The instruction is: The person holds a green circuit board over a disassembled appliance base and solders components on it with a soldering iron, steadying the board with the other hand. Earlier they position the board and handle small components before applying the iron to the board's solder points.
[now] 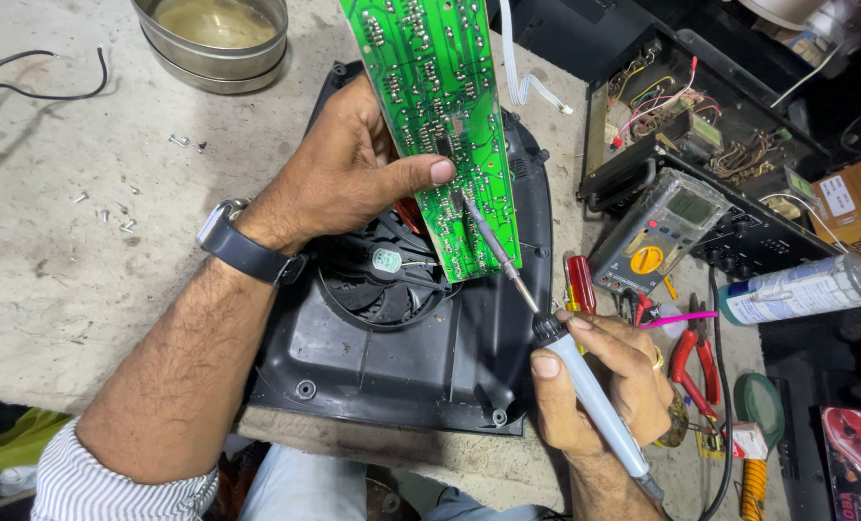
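Note:
My left hand (339,174) grips a long green circuit board (430,96), solder side up, with the thumb pressed on its lower part. My right hand (609,381) holds a soldering iron (585,381) with a pale handle like a pen. The iron's metal tip (469,205) touches the board near its lower edge. Under the board lies a black plastic housing (392,357) with a round fan (384,275) in it. A dark watch sits on my left wrist.
A steel bowl (213,34) stands at the top left, with small screws (112,207) scattered on the grey bench. To the right are a multimeter (657,232), a red screwdriver (580,285), red pliers (696,362), a spray can (797,287) and an open black device with wiring (681,106).

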A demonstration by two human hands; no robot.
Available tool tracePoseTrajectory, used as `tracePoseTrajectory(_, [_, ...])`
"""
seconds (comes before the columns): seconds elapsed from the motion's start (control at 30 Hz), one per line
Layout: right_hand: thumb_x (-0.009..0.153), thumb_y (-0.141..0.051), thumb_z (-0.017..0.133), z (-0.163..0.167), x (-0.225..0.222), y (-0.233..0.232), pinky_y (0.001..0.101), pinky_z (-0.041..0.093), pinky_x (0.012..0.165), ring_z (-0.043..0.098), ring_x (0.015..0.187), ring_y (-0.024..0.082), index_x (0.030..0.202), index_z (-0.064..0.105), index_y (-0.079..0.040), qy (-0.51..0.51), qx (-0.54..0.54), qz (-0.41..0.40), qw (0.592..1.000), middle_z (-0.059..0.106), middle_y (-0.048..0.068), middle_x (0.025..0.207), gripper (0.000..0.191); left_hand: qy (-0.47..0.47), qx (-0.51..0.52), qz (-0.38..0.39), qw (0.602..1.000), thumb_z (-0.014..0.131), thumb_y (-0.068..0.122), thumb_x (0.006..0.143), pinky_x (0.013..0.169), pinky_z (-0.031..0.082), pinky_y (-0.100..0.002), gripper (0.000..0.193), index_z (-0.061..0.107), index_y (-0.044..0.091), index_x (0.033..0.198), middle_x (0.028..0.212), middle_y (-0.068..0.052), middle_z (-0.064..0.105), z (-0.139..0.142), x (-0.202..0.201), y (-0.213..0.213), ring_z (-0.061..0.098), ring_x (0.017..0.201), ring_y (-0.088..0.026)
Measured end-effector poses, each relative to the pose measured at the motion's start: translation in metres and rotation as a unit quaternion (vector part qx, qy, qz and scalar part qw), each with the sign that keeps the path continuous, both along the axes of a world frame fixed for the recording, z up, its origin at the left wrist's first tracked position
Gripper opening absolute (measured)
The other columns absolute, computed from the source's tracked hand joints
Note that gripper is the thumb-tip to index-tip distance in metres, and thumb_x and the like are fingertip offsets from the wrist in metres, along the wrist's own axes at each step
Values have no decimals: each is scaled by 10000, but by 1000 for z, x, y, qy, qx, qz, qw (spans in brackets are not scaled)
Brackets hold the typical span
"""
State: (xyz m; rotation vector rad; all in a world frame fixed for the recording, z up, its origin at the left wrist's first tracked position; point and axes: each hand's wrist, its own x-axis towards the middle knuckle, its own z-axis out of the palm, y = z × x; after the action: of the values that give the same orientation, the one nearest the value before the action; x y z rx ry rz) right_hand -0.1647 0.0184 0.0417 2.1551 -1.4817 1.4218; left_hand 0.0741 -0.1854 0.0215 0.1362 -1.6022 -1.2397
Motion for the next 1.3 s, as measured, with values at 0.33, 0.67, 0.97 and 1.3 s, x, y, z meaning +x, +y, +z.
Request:
tracePoseTrajectory(0.33, [952,-198,776,-1,0,-2,306,596,877,743,939,224,1171,621,-15,5,-9,-2,1000,732,179,1056,325,3,3,-8,1000,767,57,1020,1125,621,-361,492,478,38,1418,1318,-85,672,-1,1,0,672,1264,-156])
tracePoseTrajectory(0.67, [928,-159,775,1,-3,-1,315,587,874,742,932,234,1148,622,-3,2,-5,8,1000,727,189,1067,310,7,3,-11,1000,761,52,1029,1130,619,-355,494,464,38,1422,1324,-82,669,-2,0,-2,672,1266,-153])
tracePoseTrajectory(0.97, [942,-200,763,-2,-5,-1,311,579,878,733,922,232,1164,617,3,8,-17,0,1000,728,192,1009,334,-2,-14,5,1000,761,36,1024,1129,571,-374,504,459,41,1428,1341,-87,659,-1,0,-1,663,1299,-166])
tracePoseTrajectory(1.3, [951,-209,764,-5,-6,-3,305,584,871,730,910,213,1147,618,0,6,-31,4,1000,727,183,995,321,12,8,-9,1000,764,38,1025,1172,598,-372,523,453,40,1446,1363,-84,646,-2,-1,-1,649,1309,-165])
